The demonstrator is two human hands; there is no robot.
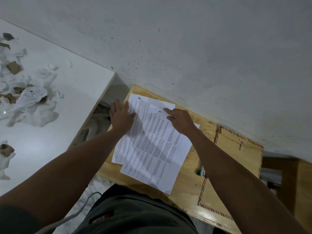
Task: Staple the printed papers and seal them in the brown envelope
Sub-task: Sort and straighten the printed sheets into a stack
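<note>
Papers (152, 146) lie fanned out on the wood counter (189, 179), not lined up. Left hand (121, 116) lies flat on the far-left sheet w/ fingers straight, grip open, holding nothing. Right hand (181, 121) rests on the top sheet, pointer finger out straight, other fingers bent; no pinch seen. Brown envelope (236, 159) lies flat just right of the papers, partly under the right arm. Torn paper scraps (33, 98) sit on a white counter (76, 85) to the left.

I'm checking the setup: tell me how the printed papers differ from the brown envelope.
The printed papers are white with dense text, fanned loosely under both hands; the brown envelope is tan with a striped border and a metal clasp, untouched. The papers lie mid-table, the envelope to their right, partly hidden by the right arm. Both lie flat on the wooden table.
</note>
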